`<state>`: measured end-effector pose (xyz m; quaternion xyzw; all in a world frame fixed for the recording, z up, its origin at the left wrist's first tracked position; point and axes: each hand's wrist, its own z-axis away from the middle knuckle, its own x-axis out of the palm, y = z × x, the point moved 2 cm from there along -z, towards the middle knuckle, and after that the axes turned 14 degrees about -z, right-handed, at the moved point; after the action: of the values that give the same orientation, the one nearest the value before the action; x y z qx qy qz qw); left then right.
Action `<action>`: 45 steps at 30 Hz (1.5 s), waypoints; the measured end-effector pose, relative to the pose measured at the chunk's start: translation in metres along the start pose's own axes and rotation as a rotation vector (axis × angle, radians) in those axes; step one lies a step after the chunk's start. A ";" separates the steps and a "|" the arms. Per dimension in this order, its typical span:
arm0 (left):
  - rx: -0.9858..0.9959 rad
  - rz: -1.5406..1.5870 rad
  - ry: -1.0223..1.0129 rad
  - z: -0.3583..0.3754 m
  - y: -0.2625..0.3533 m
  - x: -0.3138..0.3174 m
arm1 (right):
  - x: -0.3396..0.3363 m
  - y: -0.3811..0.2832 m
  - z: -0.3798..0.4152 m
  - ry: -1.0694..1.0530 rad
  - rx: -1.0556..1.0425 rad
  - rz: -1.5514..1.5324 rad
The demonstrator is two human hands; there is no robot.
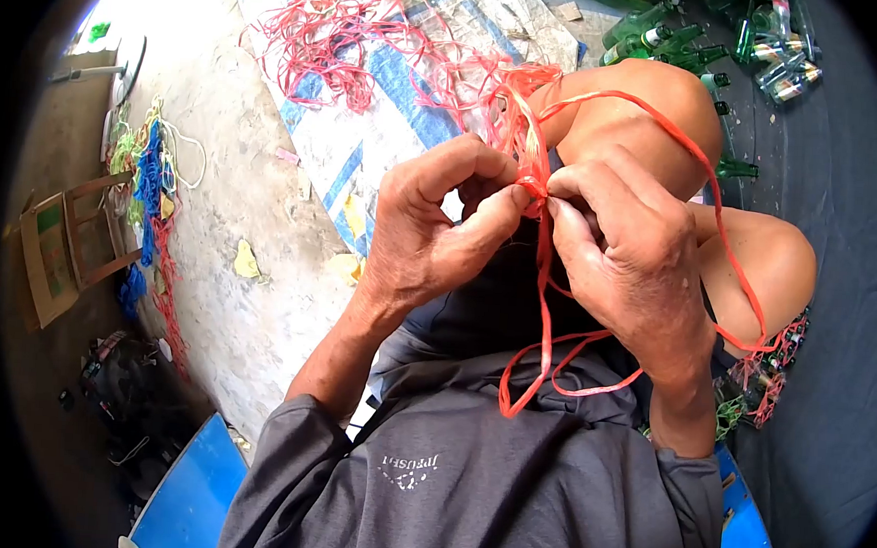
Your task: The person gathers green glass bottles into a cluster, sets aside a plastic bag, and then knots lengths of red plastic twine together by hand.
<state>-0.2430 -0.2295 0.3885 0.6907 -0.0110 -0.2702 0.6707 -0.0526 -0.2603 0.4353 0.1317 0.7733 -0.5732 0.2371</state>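
A: Quick one, hands?

B: Left hand (431, 219) pinched narrow, thumb and forefinger on the red cord (533, 185). Right hand (638, 245) same, thumb and fingertips closed on it from the other side, tips nearly meeting

A: Why so close together?

B: My read: the cord bunches up small there, so both sets of tips are needed to grip it. Other fingers look curled in, probably out of the way. Can't tell which strand each fingertip has, too bunched

A: Where's the rest of the cord?

B: Thick part goes up beyond the hands, near the bent knee (676, 103). One strand arcs over the right hand and down its outer side. Loops hang below the hands onto the dark shirt (507, 476), likely just slack left loose so the fingers can work

A: Around them?

B: Beyond the left hand, a pink-red tangle (341, 46) on a blue and white sheet (418, 94); sheet probably keeps it off the floor. Green bottles (659, 38) lie beyond the right hand, to its right. Far left of the left hand, blue cord (149, 189) hangs by a wooden frame (94, 231), maybe to keep it apart from the tangle
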 end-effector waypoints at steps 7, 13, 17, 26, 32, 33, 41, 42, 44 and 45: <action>0.012 0.108 0.062 -0.006 -0.009 0.005 | 0.003 0.001 0.001 0.043 0.063 -0.103; -0.125 0.165 0.001 -0.007 -0.007 0.001 | 0.003 0.003 0.005 0.097 0.133 -0.253; -0.156 0.150 0.002 -0.007 -0.008 0.001 | 0.009 0.011 0.009 0.192 0.138 -0.419; 0.134 0.014 0.089 -0.009 0.007 0.001 | 0.007 0.012 0.010 0.193 0.170 -0.446; 0.175 -0.154 0.024 -0.007 0.012 -0.001 | 0.008 0.010 0.008 0.141 0.071 -0.283; 0.172 -0.158 0.017 -0.007 0.012 -0.002 | 0.008 0.010 0.008 0.129 0.045 -0.261; 0.107 0.027 0.075 -0.008 -0.005 0.007 | 0.007 0.010 0.009 0.158 0.020 -0.282; 0.087 0.043 0.071 -0.008 -0.005 0.008 | 0.007 0.011 0.010 0.159 0.027 -0.294; 0.065 0.057 0.072 -0.007 -0.006 0.008 | 0.008 0.012 0.010 0.162 0.041 -0.318; 0.064 0.056 0.078 -0.007 -0.006 0.009 | 0.008 0.012 0.010 0.163 0.033 -0.306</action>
<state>-0.2351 -0.2258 0.3790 0.7212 -0.0127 -0.2238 0.6555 -0.0515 -0.2669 0.4189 0.0625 0.7913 -0.6027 0.0816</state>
